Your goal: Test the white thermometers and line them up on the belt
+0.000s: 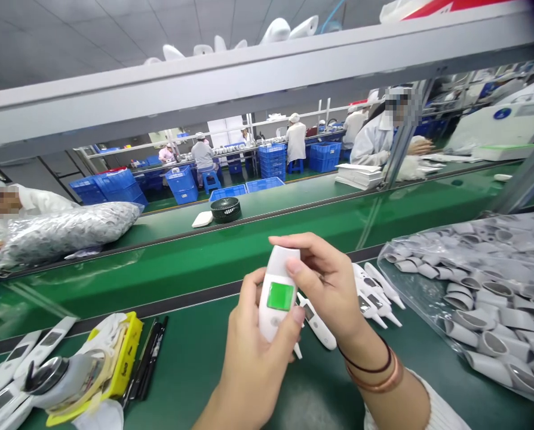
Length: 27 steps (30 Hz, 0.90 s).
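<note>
Both my hands hold a white ear thermometer (273, 323) with a lit green screen, tilted up above the green worktop. My left hand (253, 352) wraps its lower body, the thumb lying beside the screen. Fingers of my right hand (325, 280) close round the upper end, with the thumb on its front. Just behind my hands, another white thermometer (318, 325) with a small dark screen lies on the worktop. More white thermometers (374, 295) lie to the right of my right wrist, partly hidden by it.
A clear bag of grey-white plastic shells (495, 298) fills the right side. At left stand a yellow tray (126, 358), a bottle (65, 379), black pens (148, 358) and thermometers (7, 382). Beyond runs a green conveyor belt (195, 254); a metal shelf beam (249, 74) crosses above. Co-workers sit further off.
</note>
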Available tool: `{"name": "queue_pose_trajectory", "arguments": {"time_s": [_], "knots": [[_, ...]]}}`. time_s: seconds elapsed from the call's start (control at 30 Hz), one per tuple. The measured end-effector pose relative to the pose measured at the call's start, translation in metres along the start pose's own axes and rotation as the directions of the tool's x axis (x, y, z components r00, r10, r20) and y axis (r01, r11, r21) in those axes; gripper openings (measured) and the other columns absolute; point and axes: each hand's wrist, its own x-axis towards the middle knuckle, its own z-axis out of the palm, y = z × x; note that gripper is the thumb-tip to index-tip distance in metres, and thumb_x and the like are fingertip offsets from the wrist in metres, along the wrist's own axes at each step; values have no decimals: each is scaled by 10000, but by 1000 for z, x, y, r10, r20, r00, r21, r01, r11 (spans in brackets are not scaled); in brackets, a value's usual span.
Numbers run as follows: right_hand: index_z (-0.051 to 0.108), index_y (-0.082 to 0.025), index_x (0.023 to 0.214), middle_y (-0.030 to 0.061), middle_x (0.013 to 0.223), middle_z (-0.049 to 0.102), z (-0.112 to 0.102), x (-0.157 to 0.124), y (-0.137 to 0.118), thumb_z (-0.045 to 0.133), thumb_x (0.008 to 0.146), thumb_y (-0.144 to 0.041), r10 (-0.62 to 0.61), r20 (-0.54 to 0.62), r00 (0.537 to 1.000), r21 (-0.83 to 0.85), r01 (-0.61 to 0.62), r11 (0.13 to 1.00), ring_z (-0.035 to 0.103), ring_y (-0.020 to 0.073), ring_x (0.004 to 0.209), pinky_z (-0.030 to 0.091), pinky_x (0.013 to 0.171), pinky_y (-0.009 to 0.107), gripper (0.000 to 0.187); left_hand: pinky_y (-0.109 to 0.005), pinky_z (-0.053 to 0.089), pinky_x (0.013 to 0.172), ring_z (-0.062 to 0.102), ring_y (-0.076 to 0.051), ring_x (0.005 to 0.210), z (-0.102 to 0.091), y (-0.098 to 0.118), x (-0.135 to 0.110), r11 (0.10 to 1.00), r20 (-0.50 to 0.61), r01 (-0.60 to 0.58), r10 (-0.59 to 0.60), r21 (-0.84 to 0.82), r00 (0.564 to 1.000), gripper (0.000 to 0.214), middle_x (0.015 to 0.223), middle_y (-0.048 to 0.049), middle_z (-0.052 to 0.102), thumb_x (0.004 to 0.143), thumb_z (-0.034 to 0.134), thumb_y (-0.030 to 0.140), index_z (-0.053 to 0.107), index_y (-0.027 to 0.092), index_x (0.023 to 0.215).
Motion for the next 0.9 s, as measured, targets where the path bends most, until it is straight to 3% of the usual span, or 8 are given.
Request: {"name": "queue_pose_trajectory", "arguments": {"time_s": [0.07,0.17,0.5,0.6,0.7,0.73,0.8,0.9], "knots": [[776,-295,1025,26,793,682,-2,3,-1,699,906,-364,0,-10,1000,-9,0,1000,554,143,593,427,486,264,157,-213,376,473,496,-119,521,-3,1,2,990,-8,-49,51,135,999,250,621,44,567,865,693,443,601,215,906],[779,-295,1027,28,809,687,-3,5,-1,693,911,-363,17,-16,1000,-12,-18,1000,559,142,607,425,491,263,159,-215,333,493,470,-113,518,-6,1,4,964,-40,-80,93,255,995,266,606,56,536,887,663,439,534,225,796],[771,-254,1033,13,762,654,0,7,2,685,915,-347,46,20,999,-12,-46,999,546,128,599,424,487,242,173,-244,365,484,514,-145,508,-9,-8,6,945,34,-97,91,311,995,325,622,49,521,948,561,542,517,234,855],[740,-244,1058,11,820,652,0,8,3,659,939,-359,43,40,998,7,-44,999,560,120,633,438,516,235,185,-252,374,532,528,-149,566,-5,-9,5,931,-54,-135,163,338,985,251,674,42,541,951,584,459,523,232,863],[646,-250,1213,-2,855,608,-4,9,5,695,900,-502,63,95,994,27,-65,997,516,112,613,416,520,248,405,-267,446,639,600,-173,756,-5,-11,8,893,-214,-276,366,356,906,246,903,-6,606,888,693,340,575,233,1075],[606,-250,1247,-10,844,584,-6,9,5,658,905,-568,72,113,991,30,-76,997,487,110,596,399,517,254,470,-270,470,657,613,-176,790,-6,-12,10,899,-249,-310,391,309,886,366,954,-13,603,877,715,332,561,244,1197],[571,-242,1195,-21,807,541,-8,8,5,517,981,-588,89,119,989,-2,-89,996,453,111,594,379,534,259,410,-261,508,615,632,-160,734,-12,-13,14,940,-237,-329,340,88,910,447,940,-10,605,918,682,389,518,249,1309],[560,-214,925,-15,787,527,-7,7,0,427,1060,-354,32,109,993,-192,-10,981,494,114,688,404,615,244,236,-252,559,521,662,-138,603,-22,-11,21,917,-43,-260,259,-301,965,313,911,-35,672,1027,481,453,553,191,1182]]}}
